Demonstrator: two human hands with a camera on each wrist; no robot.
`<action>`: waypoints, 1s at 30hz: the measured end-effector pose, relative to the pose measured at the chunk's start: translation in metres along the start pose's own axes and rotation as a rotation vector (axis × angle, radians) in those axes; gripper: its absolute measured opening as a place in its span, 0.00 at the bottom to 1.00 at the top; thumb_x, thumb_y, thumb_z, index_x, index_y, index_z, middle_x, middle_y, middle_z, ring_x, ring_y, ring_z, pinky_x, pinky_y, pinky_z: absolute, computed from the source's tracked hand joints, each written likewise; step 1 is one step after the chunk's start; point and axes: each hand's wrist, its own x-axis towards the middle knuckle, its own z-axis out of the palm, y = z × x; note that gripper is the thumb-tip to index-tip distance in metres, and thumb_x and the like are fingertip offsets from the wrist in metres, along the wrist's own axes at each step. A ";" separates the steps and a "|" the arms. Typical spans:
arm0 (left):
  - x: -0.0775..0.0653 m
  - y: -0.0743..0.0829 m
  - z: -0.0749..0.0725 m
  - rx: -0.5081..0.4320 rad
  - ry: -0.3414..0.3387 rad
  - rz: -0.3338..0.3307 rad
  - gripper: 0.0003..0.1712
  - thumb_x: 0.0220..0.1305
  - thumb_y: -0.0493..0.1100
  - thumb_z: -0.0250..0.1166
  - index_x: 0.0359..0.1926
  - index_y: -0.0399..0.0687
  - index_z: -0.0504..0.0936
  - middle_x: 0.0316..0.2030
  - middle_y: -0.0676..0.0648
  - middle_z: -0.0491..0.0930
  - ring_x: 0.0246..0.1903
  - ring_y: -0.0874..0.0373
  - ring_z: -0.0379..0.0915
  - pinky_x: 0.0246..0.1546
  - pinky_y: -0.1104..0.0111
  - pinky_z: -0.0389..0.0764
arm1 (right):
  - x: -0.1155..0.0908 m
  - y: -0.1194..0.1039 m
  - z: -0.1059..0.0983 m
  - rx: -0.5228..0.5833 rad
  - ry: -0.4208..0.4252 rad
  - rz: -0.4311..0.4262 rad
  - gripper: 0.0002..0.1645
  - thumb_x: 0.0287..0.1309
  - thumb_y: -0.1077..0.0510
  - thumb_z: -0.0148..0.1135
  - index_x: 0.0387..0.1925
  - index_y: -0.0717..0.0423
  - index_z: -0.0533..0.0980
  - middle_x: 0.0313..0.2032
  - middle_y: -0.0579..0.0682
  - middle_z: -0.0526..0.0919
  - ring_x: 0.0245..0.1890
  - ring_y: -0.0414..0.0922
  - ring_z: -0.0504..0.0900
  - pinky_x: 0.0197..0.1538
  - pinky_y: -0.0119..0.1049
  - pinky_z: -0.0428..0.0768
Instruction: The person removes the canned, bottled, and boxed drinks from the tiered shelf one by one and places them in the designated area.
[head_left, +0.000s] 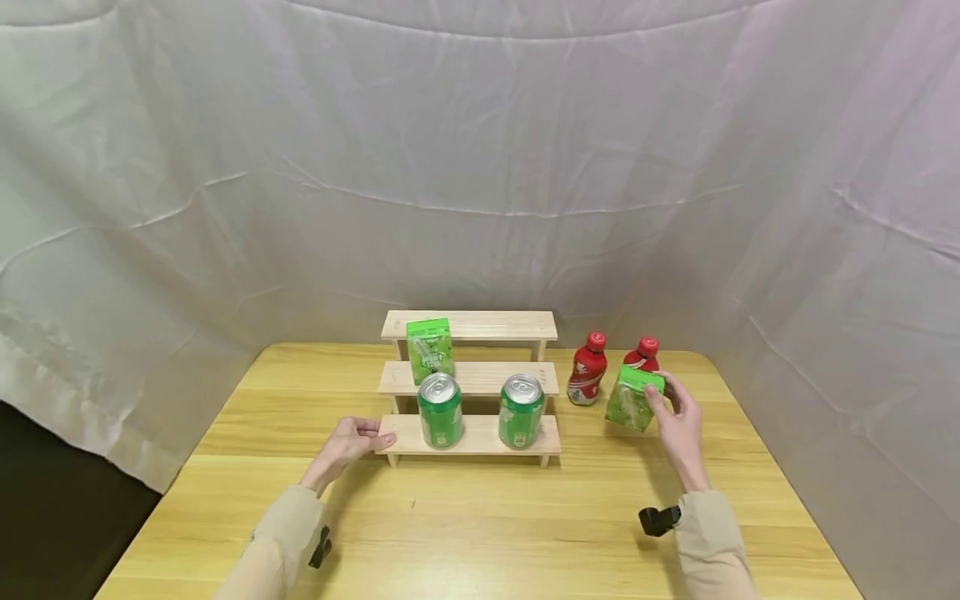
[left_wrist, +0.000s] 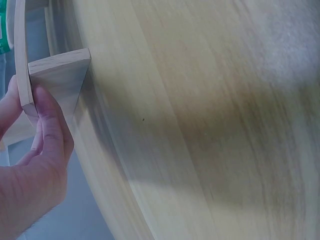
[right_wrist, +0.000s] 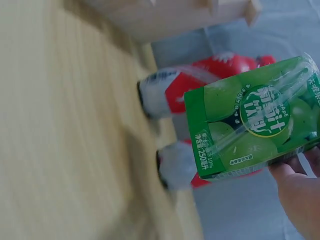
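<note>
My left hand (head_left: 347,447) pinches the left end of the lowest board of a three-step wooden shelf (head_left: 480,437); in the left wrist view the thumb and fingers lie on either side of the board (left_wrist: 25,95). My right hand (head_left: 681,429) grips a green grape juice box (head_left: 632,400) by its side, above the table and in front of two red bottles. Its printed face shows in the right wrist view, where the juice box (right_wrist: 225,107) is tilted. Two green cans (head_left: 441,417) stand apart on the lowest step. Another green juice box (head_left: 430,354) stands on the middle step, at the left.
One red bottle (head_left: 588,371) stands just right of the shelf; the second red bottle (head_left: 643,354) is partly hidden behind the held juice box. All stand on a wooden table (head_left: 480,533). Grey-white cloth (head_left: 480,167) hangs behind and at the sides.
</note>
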 end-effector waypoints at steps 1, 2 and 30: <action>0.000 0.000 0.000 -0.005 0.002 -0.003 0.30 0.61 0.40 0.71 0.56 0.20 0.73 0.43 0.35 0.81 0.42 0.52 0.77 0.47 0.64 0.82 | 0.000 0.003 -0.003 -0.011 0.008 0.009 0.23 0.71 0.59 0.57 0.62 0.66 0.71 0.41 0.25 0.77 0.48 0.26 0.73 0.48 0.12 0.72; 0.001 -0.001 0.000 -0.008 0.003 -0.004 0.30 0.61 0.40 0.71 0.56 0.20 0.74 0.43 0.36 0.81 0.41 0.52 0.77 0.47 0.65 0.82 | 0.000 0.006 -0.005 -0.018 0.019 0.019 0.22 0.71 0.59 0.57 0.62 0.65 0.71 0.41 0.24 0.77 0.48 0.26 0.73 0.49 0.12 0.72; -0.002 0.002 0.001 0.005 -0.002 -0.012 0.32 0.62 0.40 0.70 0.58 0.19 0.71 0.47 0.31 0.80 0.45 0.49 0.78 0.52 0.59 0.83 | 0.002 0.045 -0.023 -0.115 0.019 0.184 0.28 0.73 0.51 0.55 0.67 0.60 0.68 0.43 0.22 0.72 0.46 0.23 0.71 0.46 0.12 0.74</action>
